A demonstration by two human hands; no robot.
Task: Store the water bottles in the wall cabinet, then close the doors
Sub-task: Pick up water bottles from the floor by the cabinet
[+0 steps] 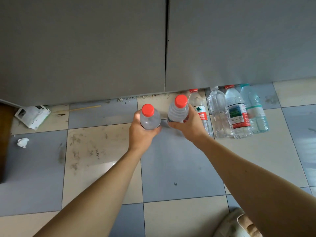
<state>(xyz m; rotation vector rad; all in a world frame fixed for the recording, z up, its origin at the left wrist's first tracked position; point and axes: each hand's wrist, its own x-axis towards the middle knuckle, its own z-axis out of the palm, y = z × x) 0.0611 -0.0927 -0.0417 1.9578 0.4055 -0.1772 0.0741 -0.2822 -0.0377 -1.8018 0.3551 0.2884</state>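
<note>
Both grips were loaded. My left hand (142, 132) wrapped a red-capped bottle (150, 118) from below and behind, fingers curled round its body; my right hand (187, 124) clasped a second red-capped bottle (178, 109) the same way, tilted slightly toward the cabinet. Both bottles were clear of the floor (179, 168), upright-ish, caps up.

Risk as I judged it: the cabinet doors (119, 48) were shut, seam (165, 48) closed, and neither hand was free — opening one would mean pinning a bottle or setting it down, and smooth ribbed plastic could slip out of a one-handed hold. The two held bottles sat just beside each other, so a knock between them was possible.

Four more bottles (237, 112) stood in a tight row against the door's lower edge, right of my right hand, the nearest one touching or nearly touching it; a swing of that door or my wrist could topple them.

Room: open tile to the left and toward me. Crumpled paper (23, 142) and a flattened carton (33, 115) lay well apart at left — no obstacle.
</note>
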